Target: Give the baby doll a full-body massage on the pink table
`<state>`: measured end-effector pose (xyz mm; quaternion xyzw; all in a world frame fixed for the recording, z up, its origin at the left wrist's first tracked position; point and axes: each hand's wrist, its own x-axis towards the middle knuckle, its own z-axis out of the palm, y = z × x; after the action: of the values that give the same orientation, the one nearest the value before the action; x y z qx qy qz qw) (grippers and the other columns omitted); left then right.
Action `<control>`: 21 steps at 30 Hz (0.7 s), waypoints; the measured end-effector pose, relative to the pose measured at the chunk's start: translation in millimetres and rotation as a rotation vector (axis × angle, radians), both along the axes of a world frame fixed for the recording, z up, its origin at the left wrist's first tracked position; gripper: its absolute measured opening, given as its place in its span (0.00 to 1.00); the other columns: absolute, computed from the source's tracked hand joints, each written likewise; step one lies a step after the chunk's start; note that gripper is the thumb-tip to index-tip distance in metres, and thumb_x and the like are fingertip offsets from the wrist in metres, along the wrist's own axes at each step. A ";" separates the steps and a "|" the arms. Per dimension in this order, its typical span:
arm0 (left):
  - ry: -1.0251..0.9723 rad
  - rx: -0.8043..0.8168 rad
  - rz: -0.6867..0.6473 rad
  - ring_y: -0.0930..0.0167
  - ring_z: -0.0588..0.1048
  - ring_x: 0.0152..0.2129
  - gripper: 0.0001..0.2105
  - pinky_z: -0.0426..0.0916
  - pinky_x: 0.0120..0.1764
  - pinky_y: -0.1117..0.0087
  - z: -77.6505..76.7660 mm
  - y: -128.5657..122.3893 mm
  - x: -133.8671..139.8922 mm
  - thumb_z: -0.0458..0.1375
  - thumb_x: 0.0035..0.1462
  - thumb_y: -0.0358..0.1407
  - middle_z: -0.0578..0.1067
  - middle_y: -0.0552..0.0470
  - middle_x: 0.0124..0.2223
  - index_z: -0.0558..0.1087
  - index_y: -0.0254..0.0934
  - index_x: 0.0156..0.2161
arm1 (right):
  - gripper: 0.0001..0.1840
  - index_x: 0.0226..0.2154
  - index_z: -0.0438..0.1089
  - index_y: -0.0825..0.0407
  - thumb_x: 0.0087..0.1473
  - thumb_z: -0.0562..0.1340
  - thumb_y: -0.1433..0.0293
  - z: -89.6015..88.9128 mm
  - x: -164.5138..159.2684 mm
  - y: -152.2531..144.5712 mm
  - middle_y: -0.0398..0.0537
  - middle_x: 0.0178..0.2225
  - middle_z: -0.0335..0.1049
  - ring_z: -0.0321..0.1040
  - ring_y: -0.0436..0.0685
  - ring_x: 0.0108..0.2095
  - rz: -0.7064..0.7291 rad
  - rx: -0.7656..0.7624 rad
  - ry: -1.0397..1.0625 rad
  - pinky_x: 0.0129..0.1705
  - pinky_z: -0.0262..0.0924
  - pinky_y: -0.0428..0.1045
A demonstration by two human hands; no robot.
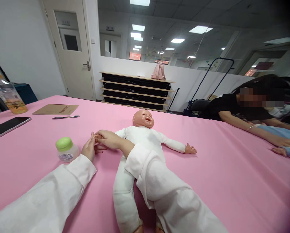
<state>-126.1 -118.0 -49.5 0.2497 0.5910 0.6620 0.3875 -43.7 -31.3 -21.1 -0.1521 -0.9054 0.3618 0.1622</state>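
Observation:
A baby doll point(147, 139) with a white cloth body lies on its back on the pink-covered table, head away from me. My left hand point(89, 148) is closed about the small hand of the doll's arm on the left side of the view. From above, my right hand point(109, 139) wraps over that same doll hand and wrist, so both my hands meet there and mostly hide it. My right sleeve crosses the doll's lower body and one leg. The doll's other arm stretches out to the right, palm open. Beside my left hand stands a green-lidded cream jar point(66, 150).
Left on the pink cloth point(220, 168) are a phone point(9, 126), a pen point(66, 117), a brown notebook point(55, 109) and a drink bottle point(10, 95). At the right, another person point(232, 111) leans over a doll in blue. A low rack point(136, 89) stands behind.

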 end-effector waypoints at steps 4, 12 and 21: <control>0.001 0.022 -0.022 0.73 0.75 0.18 0.25 0.68 0.18 0.77 -1.4 -1.8 0.5 0.46 0.60 0.31 0.75 0.46 0.33 0.47 0.37 0.61 | 0.08 0.32 0.62 0.53 0.57 0.50 0.70 0.6 -1.0 0.9 0.45 0.35 0.65 0.62 0.50 0.34 0.028 0.098 -0.007 0.36 0.55 0.45; 0.026 0.064 -0.056 0.74 0.75 0.19 0.31 0.69 0.20 0.76 -12.2 -0.3 -3.3 0.54 0.52 0.26 0.74 0.47 0.38 0.50 0.42 0.61 | 0.15 0.27 0.59 0.53 0.60 0.45 0.66 5.3 -1.2 -1.2 0.42 0.29 0.64 0.60 0.49 0.29 -0.028 0.125 -0.026 0.33 0.53 0.45; 0.042 0.026 -0.056 0.74 0.74 0.18 0.23 0.67 0.19 0.77 -6.6 -0.3 -1.8 0.49 0.58 0.35 0.75 0.47 0.33 0.55 0.35 0.59 | 0.16 0.27 0.59 0.53 0.60 0.45 0.64 5.4 -0.8 -1.3 0.43 0.29 0.63 0.59 0.49 0.29 -0.025 0.146 -0.040 0.32 0.52 0.45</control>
<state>-127.9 -118.3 -56.1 0.2849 0.5834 0.6530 0.3900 -44.6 -32.6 -15.7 -0.1583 -0.9304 0.2895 0.1594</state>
